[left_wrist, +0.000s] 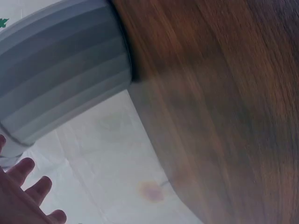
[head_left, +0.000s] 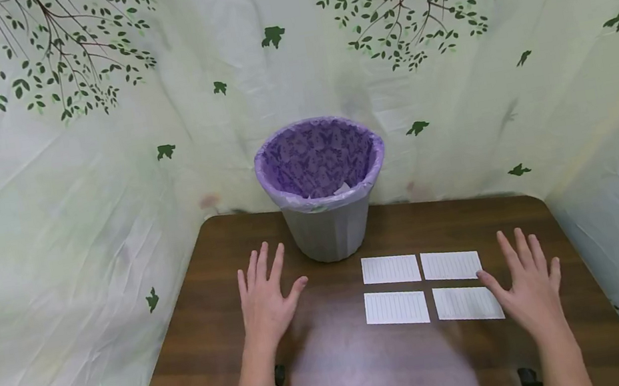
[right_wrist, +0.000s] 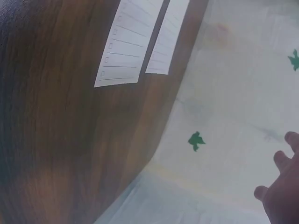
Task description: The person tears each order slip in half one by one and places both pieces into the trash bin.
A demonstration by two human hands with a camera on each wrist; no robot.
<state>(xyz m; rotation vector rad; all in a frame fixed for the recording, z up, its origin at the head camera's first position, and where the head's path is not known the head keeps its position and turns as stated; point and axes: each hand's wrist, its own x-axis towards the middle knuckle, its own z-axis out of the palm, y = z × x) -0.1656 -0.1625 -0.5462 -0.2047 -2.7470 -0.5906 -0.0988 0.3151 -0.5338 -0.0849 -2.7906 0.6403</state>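
Note:
My left hand (head_left: 266,300) hovers over the table's left side with fingers spread, holding nothing. Ahead and to its right stands a grey bin (head_left: 328,230), its rim wrapped in a purple patterned liner (head_left: 318,156); a scrap of white paper (head_left: 342,188) shows inside. My right hand (head_left: 531,293), likewise spread and holding nothing, is beside several white lined cards laid in two rows. Its thumb overlaps the edge of the back right card (head_left: 451,264) in the head view. The front left card (head_left: 396,307) lies farther from it. Small checkboxes show on the near card (right_wrist: 122,51) in the right wrist view.
The dark wood table (head_left: 325,366) has rounded back corners. A pale cloth (head_left: 208,168) printed with branches and green leaves hangs around its back and sides. The bin stands near the back edge. A dark wrist strap piece (head_left: 530,381) shows by the right forearm.

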